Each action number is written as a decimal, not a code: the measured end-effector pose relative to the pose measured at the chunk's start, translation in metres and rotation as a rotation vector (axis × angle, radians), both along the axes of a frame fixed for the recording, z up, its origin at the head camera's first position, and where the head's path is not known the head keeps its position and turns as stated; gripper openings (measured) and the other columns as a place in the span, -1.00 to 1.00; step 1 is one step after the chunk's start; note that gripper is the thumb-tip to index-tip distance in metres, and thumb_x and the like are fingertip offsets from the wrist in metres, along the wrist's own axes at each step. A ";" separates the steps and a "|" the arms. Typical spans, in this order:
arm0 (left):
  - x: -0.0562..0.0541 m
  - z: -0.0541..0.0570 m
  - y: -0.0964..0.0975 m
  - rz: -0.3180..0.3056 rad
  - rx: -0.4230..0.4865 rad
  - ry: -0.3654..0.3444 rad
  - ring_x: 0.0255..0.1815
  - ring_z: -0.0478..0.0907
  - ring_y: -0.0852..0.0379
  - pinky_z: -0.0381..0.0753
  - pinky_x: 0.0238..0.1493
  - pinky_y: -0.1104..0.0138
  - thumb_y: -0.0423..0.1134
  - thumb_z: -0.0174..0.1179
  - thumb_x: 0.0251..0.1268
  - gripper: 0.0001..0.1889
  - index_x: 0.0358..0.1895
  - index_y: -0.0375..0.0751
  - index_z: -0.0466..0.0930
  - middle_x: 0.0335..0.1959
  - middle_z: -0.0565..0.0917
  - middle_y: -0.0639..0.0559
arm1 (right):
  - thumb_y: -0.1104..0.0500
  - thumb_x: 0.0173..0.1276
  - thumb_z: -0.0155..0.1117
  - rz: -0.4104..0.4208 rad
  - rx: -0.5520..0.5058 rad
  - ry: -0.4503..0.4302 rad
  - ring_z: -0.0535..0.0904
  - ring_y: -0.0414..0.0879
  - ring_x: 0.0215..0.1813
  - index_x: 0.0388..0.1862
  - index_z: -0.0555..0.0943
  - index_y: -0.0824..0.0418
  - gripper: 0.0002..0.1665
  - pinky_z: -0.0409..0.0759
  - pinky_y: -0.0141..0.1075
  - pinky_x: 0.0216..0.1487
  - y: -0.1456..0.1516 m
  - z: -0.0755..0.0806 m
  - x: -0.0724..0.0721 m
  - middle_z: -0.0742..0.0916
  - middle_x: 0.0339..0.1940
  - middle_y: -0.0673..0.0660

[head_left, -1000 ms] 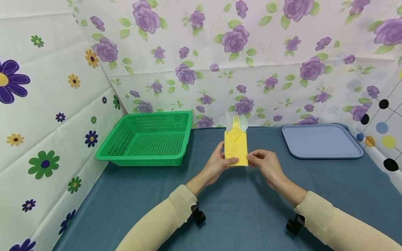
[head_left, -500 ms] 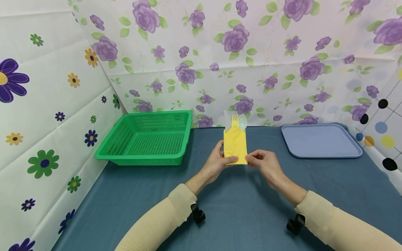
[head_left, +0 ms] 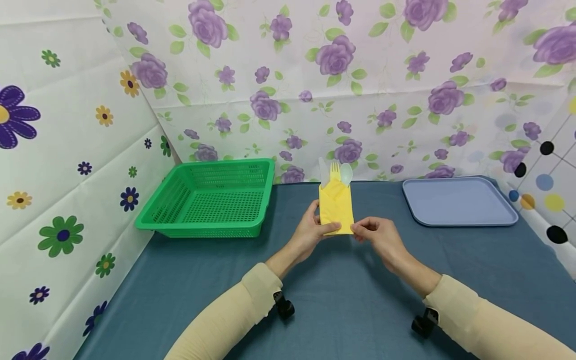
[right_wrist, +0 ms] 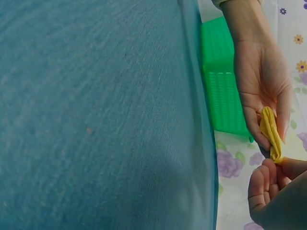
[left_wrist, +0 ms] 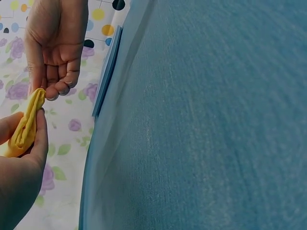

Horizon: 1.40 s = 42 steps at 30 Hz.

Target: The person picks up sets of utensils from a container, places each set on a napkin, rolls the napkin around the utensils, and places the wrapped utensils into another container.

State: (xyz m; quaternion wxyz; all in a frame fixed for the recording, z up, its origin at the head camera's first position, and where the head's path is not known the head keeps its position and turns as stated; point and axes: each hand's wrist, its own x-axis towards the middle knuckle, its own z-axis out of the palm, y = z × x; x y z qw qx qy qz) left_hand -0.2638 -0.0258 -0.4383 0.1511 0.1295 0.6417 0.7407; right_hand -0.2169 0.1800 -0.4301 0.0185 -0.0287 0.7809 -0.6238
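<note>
A yellow folded napkin (head_left: pixel 336 206) is held upright above the table, with cutlery standing out of its top: a whitish knife (head_left: pixel 323 172), a yellow fork (head_left: pixel 335 171) and a pale spoon (head_left: pixel 346 174). My left hand (head_left: pixel 309 231) grips the napkin's lower left, thumb across its front and fingers behind. At the lower right corner, my right hand (head_left: pixel 380 239) pinches the edge between thumb and forefinger. Both wrist views show the folded bottom end of the napkin (left_wrist: pixel 28 125) between the hands; the cutlery is hidden there.
A green perforated basket (head_left: pixel 204 231) stands at the back left of the blue cloth-covered table (head_left: pixel 342 305). At the back right lies a light blue-grey tray (head_left: pixel 459 202). Flowered sheets (head_left: pixel 265 60) hang behind and to the left. Each wrist carries a small black camera.
The napkin with its cutlery has shifted very slightly left and up, leaning a little to the left. Both hands keep their hold, and the whole view has drifted slightly.
</note>
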 end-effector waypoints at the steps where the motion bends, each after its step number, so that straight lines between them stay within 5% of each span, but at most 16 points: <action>1: 0.000 0.000 0.000 0.000 -0.001 0.000 0.03 0.74 -0.02 0.73 0.12 0.15 -0.44 0.36 0.39 -0.28 0.52 -0.11 0.21 0.06 0.72 -0.23 | 0.14 0.57 0.31 0.001 -0.001 0.006 0.65 0.28 -0.12 -0.07 0.70 0.46 -0.67 0.67 0.05 0.06 0.000 0.000 0.000 0.75 -0.24 0.33; 7: 0.000 -0.001 0.000 0.003 0.000 -0.008 -0.01 0.75 0.02 0.74 0.08 0.17 -0.44 0.36 0.38 -0.26 0.53 -0.12 0.21 0.06 0.73 -0.23 | 0.16 0.57 0.32 -0.002 -0.007 0.008 0.67 0.26 -0.13 -0.07 0.71 0.47 -0.68 0.69 0.04 0.05 0.000 -0.001 -0.002 0.76 -0.30 0.21; 14: 0.000 0.000 -0.001 0.023 0.008 -0.012 -0.04 0.74 0.06 0.75 0.03 0.22 -0.45 0.37 0.37 -0.26 0.53 -0.10 0.22 0.05 0.73 -0.21 | 0.05 0.57 0.33 0.020 -0.008 -0.029 0.68 0.17 -0.14 -0.01 0.69 0.47 -0.57 0.67 0.03 0.07 0.000 -0.002 0.000 0.76 -0.20 0.31; 23: 0.000 -0.001 -0.001 0.020 -0.005 -0.019 -0.06 0.75 0.06 0.75 -0.01 0.23 -0.44 0.39 0.36 -0.24 0.53 -0.10 0.22 0.04 0.74 -0.21 | 0.17 0.58 0.30 0.020 -0.030 -0.033 0.69 0.15 -0.18 -0.06 0.70 0.50 -0.66 0.71 -0.01 0.01 -0.002 -0.003 0.001 0.77 -0.31 0.19; 42: 0.001 0.001 -0.002 0.021 -0.001 -0.011 -0.03 0.75 0.04 0.75 0.02 0.22 -0.46 0.38 0.36 -0.25 0.53 -0.10 0.22 0.05 0.74 -0.23 | 0.18 0.58 0.30 0.079 -0.064 -0.064 0.68 0.17 -0.17 -0.03 0.66 0.53 -0.65 0.70 0.01 0.01 0.000 -0.004 0.004 0.77 -0.26 0.26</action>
